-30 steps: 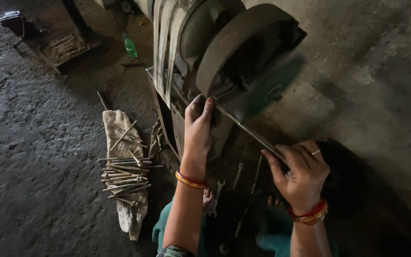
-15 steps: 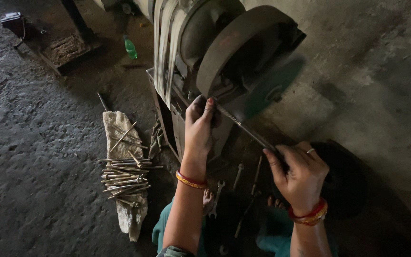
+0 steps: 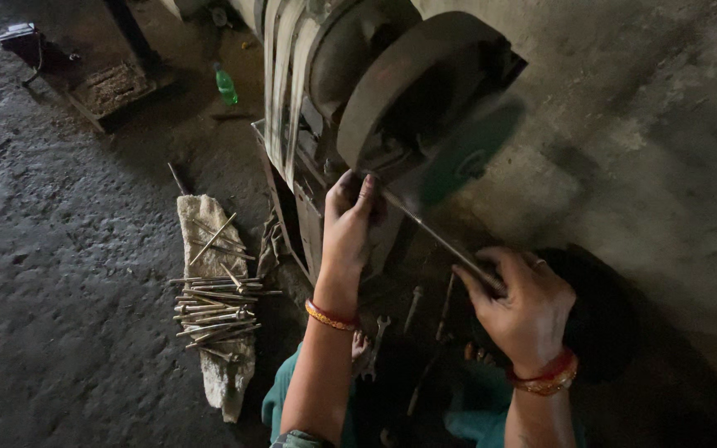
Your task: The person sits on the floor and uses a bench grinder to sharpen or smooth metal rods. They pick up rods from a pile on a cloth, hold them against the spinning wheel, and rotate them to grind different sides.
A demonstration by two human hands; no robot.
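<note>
Both hands grip a thin grey steel rod [image 3: 437, 236], stiff and likely light: left hand [image 3: 348, 220] pinches its upper end at the large dark grinding wheel [image 3: 412, 91], right hand [image 3: 524, 303] closes round the lower end.

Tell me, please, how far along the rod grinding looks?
In hand: one rod held by the left hand and right hand at the wheel. A pile of rods lies on a cloth; whether ground or waiting, I cannot tell.
</note>
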